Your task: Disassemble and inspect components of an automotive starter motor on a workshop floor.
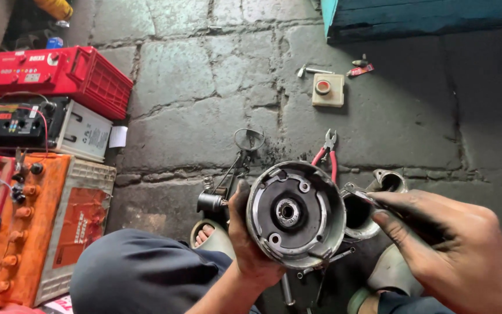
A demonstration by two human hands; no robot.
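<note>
Motor housing [296,214] stripped open, gripped upright in left hand [250,244]; right hand [454,250] fingers pinched on a thin tool, perhaps a screwdriver, at its rim. Pliers [327,152] lying unused on floor.

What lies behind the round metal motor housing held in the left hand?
Behind the round metal motor housing, red-handled pliers and an open metal cylinder show partly on the stone floor; the rest is covered.

Motor housing [296,214] is the landmark. Left hand [250,244] grips its left side; right hand [448,244] just right of it. Pliers [327,152] lie behind, on floor. Batteries [42,227] well left. Small box [327,90] far behind, w/ a ring [323,87] on it.
</note>
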